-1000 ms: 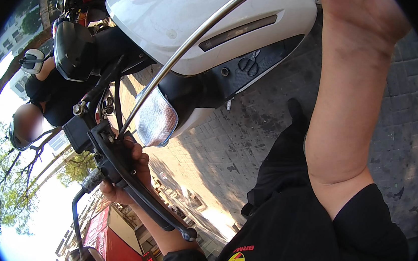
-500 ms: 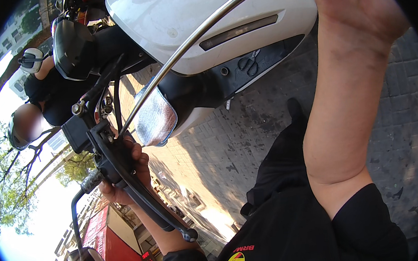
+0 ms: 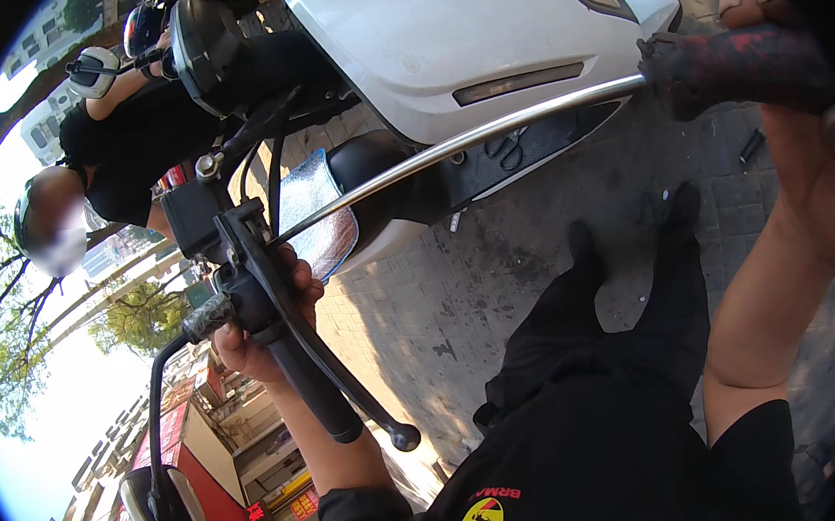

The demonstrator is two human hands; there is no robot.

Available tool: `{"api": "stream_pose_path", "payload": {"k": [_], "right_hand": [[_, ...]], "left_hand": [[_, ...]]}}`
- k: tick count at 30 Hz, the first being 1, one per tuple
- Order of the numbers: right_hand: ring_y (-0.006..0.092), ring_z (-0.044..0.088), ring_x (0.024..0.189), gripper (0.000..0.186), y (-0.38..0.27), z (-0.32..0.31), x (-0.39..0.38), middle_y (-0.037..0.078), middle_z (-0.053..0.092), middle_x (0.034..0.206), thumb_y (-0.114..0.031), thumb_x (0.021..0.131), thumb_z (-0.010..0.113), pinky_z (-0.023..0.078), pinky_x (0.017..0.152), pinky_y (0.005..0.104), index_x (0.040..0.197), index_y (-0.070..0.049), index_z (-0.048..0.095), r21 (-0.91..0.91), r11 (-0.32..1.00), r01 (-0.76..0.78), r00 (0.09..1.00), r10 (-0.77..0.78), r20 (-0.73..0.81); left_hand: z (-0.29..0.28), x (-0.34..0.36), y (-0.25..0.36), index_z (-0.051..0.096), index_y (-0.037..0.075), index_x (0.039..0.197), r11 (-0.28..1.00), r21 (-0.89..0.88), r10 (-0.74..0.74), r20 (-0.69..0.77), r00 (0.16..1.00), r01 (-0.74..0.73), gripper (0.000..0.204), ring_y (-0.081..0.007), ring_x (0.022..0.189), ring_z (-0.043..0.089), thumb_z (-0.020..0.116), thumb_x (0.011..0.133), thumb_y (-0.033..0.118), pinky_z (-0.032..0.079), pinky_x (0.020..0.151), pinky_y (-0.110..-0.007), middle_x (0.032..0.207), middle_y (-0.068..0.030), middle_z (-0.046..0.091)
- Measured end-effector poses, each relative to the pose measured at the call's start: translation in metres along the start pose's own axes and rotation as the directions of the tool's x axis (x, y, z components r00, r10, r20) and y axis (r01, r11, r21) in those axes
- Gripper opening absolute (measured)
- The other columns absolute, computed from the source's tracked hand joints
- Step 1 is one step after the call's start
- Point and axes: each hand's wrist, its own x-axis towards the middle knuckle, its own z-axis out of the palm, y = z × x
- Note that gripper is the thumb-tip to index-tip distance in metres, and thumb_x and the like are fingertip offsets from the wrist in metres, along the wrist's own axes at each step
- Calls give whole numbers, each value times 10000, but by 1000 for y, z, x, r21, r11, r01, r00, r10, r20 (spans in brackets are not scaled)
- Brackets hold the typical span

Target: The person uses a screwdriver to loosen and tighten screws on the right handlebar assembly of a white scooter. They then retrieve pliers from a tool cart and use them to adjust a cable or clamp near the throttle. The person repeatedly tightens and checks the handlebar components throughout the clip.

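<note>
- Your right hand (image 3: 811, 150) has its fingers and thumb clamped round the dark red handle of a long-shafted tool (image 3: 486, 135), at the upper right
- The tool's bare metal shaft runs left to the lever bracket (image 3: 240, 239), where its tip is hidden from you
- Your left hand (image 3: 249, 361) is curled round the handlebar assembly (image 3: 253, 301), just beside that bracket, with its fingers partly covered
- Next to it you have the black grip (image 3: 318, 401), the lever (image 3: 342, 368) and, lower left, a mirror (image 3: 165, 511)
- Beyond the shaft stands a white scooter (image 3: 437, 48), with scissors (image 3: 504, 151) on its dark footboard (image 3: 552, 139)
- Farther off at left is a helmeted person (image 3: 116, 154), with trees and buildings behind
</note>
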Motion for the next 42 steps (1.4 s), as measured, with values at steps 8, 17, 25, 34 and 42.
{"api": "stream_pose_path", "payload": {"k": [8,17,25,34,42], "right_hand": [[138,666,770,473,-28,30,8,124,649,1085,-350,956,674,552,634,238,1267,-9,572,-430,902,43,996,-3,93],[83,581,584,500,-46,42,12,39,615,823,-449,925,694,496,520,203,1110,2,585,-327,883,-336,941,330,-74],[95,596,619,438,-58,28,21,62,626,824,-301,964,669,518,554,225,1227,16,522,-308,748,-588,793,608,-40],[120,622,608,488,-60,30,24,69,631,774,-369,979,633,511,497,226,1243,23,515,-277,719,-637,759,648,-64],[109,576,558,448,-48,34,23,65,605,727,-374,985,625,493,468,236,1224,-11,516,-248,771,-586,806,586,-83]], "left_hand": [[1,-2,0,378,-38,1446,1000,21,-14,-81,997,15,860,-351,1104,597,714,768,372,560,900,-427,1255,-255,529],[-20,-6,-8,439,-109,1361,996,39,83,-302,950,-74,844,-391,1017,676,708,727,381,583,897,-469,1212,-308,598],[12,3,-4,391,-1,1350,996,7,89,-275,957,-91,785,-369,823,703,699,676,258,607,734,-460,1016,-238,661],[24,6,3,406,7,1317,996,52,89,-256,963,-78,744,-378,809,698,677,674,267,591,750,-453,938,-275,665],[26,5,2,413,4,1294,995,52,96,-233,968,-86,713,-357,797,697,674,690,279,587,755,-438,940,-272,669]]}}
